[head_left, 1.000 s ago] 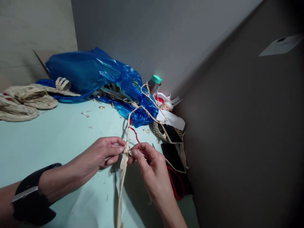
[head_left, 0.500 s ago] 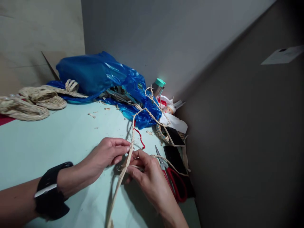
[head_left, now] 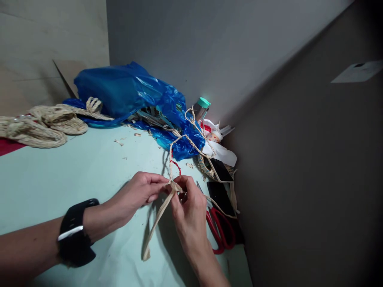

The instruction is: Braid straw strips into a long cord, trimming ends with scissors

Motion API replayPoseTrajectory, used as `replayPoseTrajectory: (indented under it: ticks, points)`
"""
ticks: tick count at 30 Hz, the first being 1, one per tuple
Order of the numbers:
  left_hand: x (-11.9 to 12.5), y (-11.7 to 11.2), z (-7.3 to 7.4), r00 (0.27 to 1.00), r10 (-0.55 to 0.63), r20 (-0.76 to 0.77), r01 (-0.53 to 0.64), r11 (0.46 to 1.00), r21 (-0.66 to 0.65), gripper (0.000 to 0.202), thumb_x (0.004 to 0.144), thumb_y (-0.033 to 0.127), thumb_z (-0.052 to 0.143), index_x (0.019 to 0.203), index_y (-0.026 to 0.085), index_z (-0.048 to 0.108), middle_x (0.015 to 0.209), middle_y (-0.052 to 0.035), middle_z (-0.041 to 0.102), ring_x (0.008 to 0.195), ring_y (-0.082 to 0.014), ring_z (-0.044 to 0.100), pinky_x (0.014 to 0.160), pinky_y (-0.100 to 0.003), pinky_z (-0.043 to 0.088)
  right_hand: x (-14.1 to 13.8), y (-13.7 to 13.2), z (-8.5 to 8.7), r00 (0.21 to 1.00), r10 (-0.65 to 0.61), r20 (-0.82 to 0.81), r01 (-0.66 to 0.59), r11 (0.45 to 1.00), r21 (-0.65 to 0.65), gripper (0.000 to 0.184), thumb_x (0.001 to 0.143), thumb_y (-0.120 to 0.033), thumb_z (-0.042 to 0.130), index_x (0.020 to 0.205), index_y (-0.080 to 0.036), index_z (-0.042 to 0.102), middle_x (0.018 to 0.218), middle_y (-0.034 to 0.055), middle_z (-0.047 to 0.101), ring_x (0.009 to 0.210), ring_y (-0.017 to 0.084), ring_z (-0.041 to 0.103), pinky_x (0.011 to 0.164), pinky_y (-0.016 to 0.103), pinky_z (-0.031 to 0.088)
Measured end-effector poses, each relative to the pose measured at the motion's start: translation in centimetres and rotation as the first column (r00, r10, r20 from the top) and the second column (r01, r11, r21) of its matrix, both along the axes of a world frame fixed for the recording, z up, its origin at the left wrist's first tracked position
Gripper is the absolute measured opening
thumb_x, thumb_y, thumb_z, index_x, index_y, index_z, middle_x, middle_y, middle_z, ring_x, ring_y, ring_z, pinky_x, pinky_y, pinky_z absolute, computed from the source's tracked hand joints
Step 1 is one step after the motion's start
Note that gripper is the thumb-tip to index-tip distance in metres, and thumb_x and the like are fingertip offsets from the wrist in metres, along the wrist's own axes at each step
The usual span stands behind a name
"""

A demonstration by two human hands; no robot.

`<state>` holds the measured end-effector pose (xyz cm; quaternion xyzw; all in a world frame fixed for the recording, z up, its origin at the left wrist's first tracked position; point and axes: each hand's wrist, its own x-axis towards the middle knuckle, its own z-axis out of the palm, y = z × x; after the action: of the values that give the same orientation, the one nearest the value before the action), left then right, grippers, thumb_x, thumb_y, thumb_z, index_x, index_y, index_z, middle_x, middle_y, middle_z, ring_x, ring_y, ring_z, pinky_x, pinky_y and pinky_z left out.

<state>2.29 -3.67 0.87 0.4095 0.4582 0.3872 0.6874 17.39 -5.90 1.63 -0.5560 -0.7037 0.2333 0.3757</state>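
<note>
A pale twisted straw cord runs from the blue bag down to my hands, and its loose flat strand hangs toward me over the table. My left hand pinches the cord between thumb and fingertips. Close on the right, my right hand is closed on the same cord, where a strand is folded across it; its fingertips are partly hidden. Behind my right hand lies a thin red cord. Red-handled scissors rest just right of that hand, their blades mostly covered.
A blue plastic bag holding straw stands at the back. Woven straw slippers lie at the left. Toward the right wall are a phone, a dark flat device, a bottle with a green cap and a woven basket.
My right hand has moved up and slightly right, folding the strand over the cord near my left fingertips. The strand's loose end has drawn upward. My left hand keeps its pinch.
</note>
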Motion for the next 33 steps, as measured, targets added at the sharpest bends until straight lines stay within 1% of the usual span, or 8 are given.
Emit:
replayPoseTrajectory:
  ticks: [3, 9, 15, 18, 21, 25, 29, 33]
  points:
    - [0.0, -0.1, 0.2, 1.000, -0.010, 0.004, 0.010, 1.000, 0.017, 0.022, 0.078, 0.031, 0.066, 0.092, 0.015, 0.073, 0.052, 0.0084, 0.040, 0.048, -0.0064, 0.023, 0.048, -0.023, 0.014, 0.1, 0.1, 0.0, 1.000, -0.016, 0.020, 0.017, 1.000, -0.023, 0.003, 0.087, -0.020, 0.051, 0.090, -0.022, 0.051, 0.084, 0.0021, 0.061, 0.075, 0.019, 0.055, 0.067, 0.030, 0.038]
    - [0.3, -0.3, 0.5, 0.999, -0.036, 0.000, 0.036, 0.999, 0.017, 0.023, 0.077, 0.038, 0.072, 0.088, 0.018, 0.072, 0.075, 0.0014, 0.064, 0.061, -0.0082, 0.044, 0.055, -0.022, 0.028, 0.2, 0.3, -0.1, 0.999, 0.019, 0.044, -0.016, 0.998, -0.059, 0.017, 0.082, -0.017, 0.049, 0.099, -0.021, 0.048, 0.084, 0.0020, 0.062, 0.070, 0.019, 0.055, 0.066, 0.030, 0.037]
    - [-0.1, -0.3, 0.3, 0.999, -0.033, -0.043, 0.035, 0.998, 0.045, 0.024, 0.080, 0.040, 0.068, 0.081, 0.017, 0.071, 0.056, 0.0059, 0.050, 0.048, -0.0069, 0.023, 0.048, -0.026, 0.015, 0.6, 0.7, 0.1, 0.993, 0.116, -0.038, -0.119, 0.989, -0.088, 0.021, 0.083, -0.019, 0.051, 0.104, -0.021, 0.050, 0.077, -0.0013, 0.059, 0.067, 0.018, 0.054, 0.064, 0.027, 0.037]
    - [-0.3, -0.2, 0.3, 0.998, -0.048, -0.031, 0.050, 0.997, 0.064, 0.023, 0.080, 0.039, 0.067, 0.080, 0.016, 0.071, 0.060, 0.0038, 0.052, 0.049, -0.0072, 0.024, 0.048, -0.026, 0.014, 0.6, 0.9, 0.0, 0.986, 0.123, -0.109, -0.134, 0.986, -0.101, 0.014, 0.086, -0.022, 0.052, 0.100, -0.021, 0.052, 0.078, -0.0009, 0.060, 0.069, 0.017, 0.055, 0.065, 0.027, 0.038]
    - [-0.3, -0.2, 0.4, 0.999, -0.037, 0.011, 0.037, 0.998, 0.048, 0.021, 0.080, 0.037, 0.067, 0.076, 0.016, 0.070, 0.064, 0.0027, 0.052, 0.051, -0.0074, 0.027, 0.049, -0.026, 0.015, 0.5, 1.2, -0.1, 0.958, 0.114, -0.263, -0.164, 0.970, -0.178, 0.008, 0.086, -0.025, 0.054, 0.093, -0.020, 0.053, 0.078, -0.0003, 0.063, 0.068, 0.016, 0.057, 0.063, 0.026, 0.040]
    - [-0.3, -0.1, 0.4, 0.998, -0.008, 0.055, 0.008, 1.000, -0.004, 0.018, 0.077, 0.032, 0.071, 0.073, 0.015, 0.065, 0.058, 0.0071, 0.041, 0.049, -0.0062, 0.020, 0.048, -0.025, 0.013, 0.4, 1.2, 0.3, 0.848, 0.053, -0.528, -0.259, 0.910, -0.325, 0.015, 0.086, -0.029, 0.059, 0.095, -0.020, 0.053, 0.081, 0.0012, 0.066, 0.072, 0.016, 0.062, 0.063, 0.025, 0.043]
    - [-0.2, -0.1, 0.4, 1.000, -0.007, 0.009, 0.007, 1.000, 0.012, 0.020, 0.080, 0.034, 0.067, 0.078, 0.015, 0.066, 0.057, 0.0075, 0.039, 0.049, -0.0067, 0.018, 0.048, -0.026, 0.012, 0.6, 1.1, 0.8, 0.844, 0.042, -0.535, -0.273, 0.891, -0.361, 0.024, 0.080, -0.022, 0.065, 0.101, -0.020, 0.054, 0.081, 0.0002, 0.066, 0.076, 0.016, 0.063, 0.067, 0.025, 0.045]
    - [-0.2, -0.2, 0.6, 1.000, 0.005, -0.018, -0.005, 1.000, 0.012, 0.019, 0.082, 0.035, 0.065, 0.081, 0.016, 0.067, 0.056, 0.0081, 0.035, 0.050, -0.0078, 0.015, 0.048, -0.027, 0.011, 1.2, 1.0, 0.8, 0.865, 0.077, -0.496, -0.279, 0.895, -0.348, 0.026, 0.083, -0.023, 0.060, 0.109, -0.020, 0.053, 0.087, 0.0007, 0.065, 0.082, 0.016, 0.063, 0.074, 0.027, 0.046]
